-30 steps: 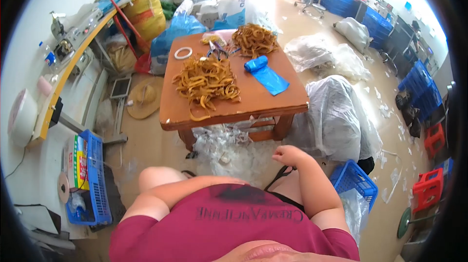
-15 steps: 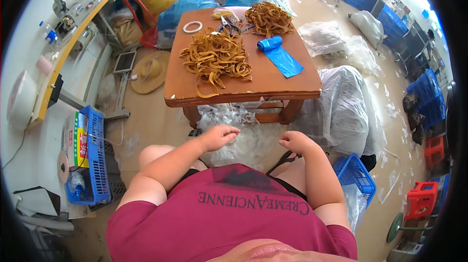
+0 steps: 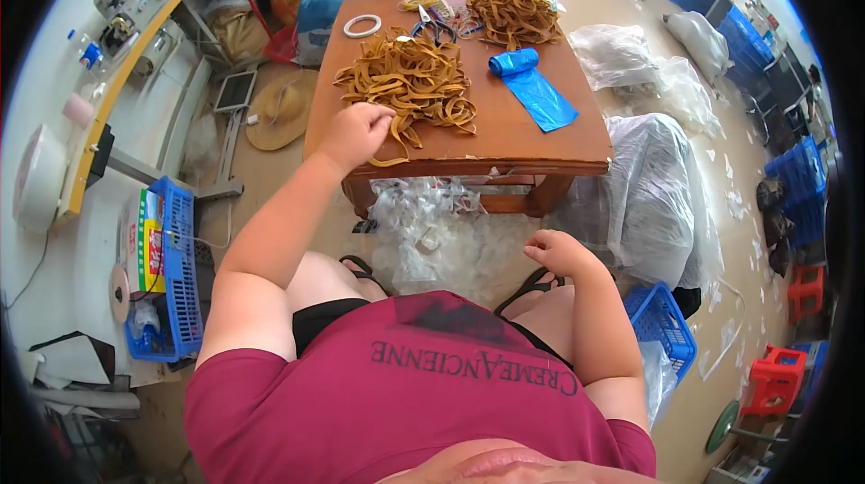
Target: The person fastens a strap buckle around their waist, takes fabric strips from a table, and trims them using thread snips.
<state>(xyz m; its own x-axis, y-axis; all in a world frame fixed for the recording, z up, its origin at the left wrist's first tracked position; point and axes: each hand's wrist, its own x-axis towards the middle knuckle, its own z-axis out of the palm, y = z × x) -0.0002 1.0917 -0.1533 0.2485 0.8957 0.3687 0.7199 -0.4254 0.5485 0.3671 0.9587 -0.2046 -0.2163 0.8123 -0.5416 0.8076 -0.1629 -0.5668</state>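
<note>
My left hand (image 3: 359, 136) is at the front left edge of a large tangled pile of mustard-brown flat bands (image 3: 410, 78) on a wooden table (image 3: 478, 146). Its fingers are curled together against the pile; what they hold, if anything, is hidden. My right hand (image 3: 554, 252) hangs above my right leg, fingers curled in, with nothing seen in it. Behind the large pile lie open-handled pliers or cutters (image 3: 435, 29) and a white tape ring (image 3: 362, 26). A second band pile (image 3: 514, 15) sits at the far right, and a blue plastic bag roll (image 3: 532, 87) lies partly unrolled.
Clear plastic scraps (image 3: 428, 223) lie under the table. Wrapped bundles (image 3: 653, 187) stand to its right. Blue baskets (image 3: 662, 326) (image 3: 178, 268) flank me. A straw hat (image 3: 282, 110) is on the floor at left, beside a long yellow-edged shelf (image 3: 135, 78).
My left hand has risen from above my lap, forward to the pile's edge. My right hand has barely moved. The view has shifted slightly.
</note>
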